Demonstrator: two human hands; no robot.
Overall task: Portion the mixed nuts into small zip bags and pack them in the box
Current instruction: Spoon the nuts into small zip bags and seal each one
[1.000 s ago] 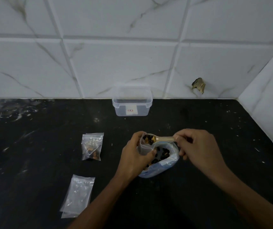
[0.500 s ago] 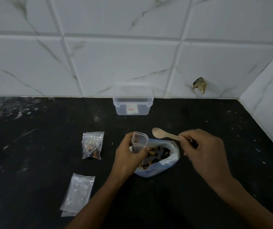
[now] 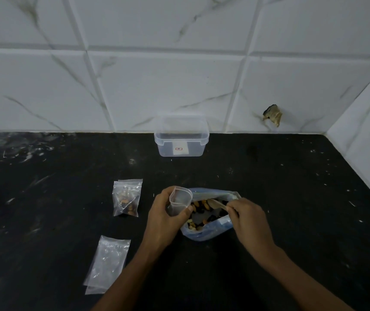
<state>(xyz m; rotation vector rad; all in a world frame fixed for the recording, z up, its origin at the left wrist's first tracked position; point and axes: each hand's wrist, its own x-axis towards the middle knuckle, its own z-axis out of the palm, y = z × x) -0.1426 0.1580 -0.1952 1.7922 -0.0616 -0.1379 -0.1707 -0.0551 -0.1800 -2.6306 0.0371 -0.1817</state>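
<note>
Risk of spilling: thin, floppy small bag [image 3: 179, 202] gripped upright by left hand [image 3: 165, 217], mouth liable to fold shut under a heaped scoop. Right hand [image 3: 247, 219] pinching wooden spoon [image 3: 216, 204], bowl dipped into nuts [image 3: 204, 213] inside slumped, crinkly big bag [image 3: 206, 231] on bench [image 3: 291, 198]. One filled bag [image 3: 126, 198] and flat empties [image 3: 107, 264] lying left; rigid clear box [image 3: 181, 140] by wall, well apart.

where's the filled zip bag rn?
In the head view, the filled zip bag lies flat on the black counter, left of the left hand, with the stack of empty zip bags nearer the camera.
</note>
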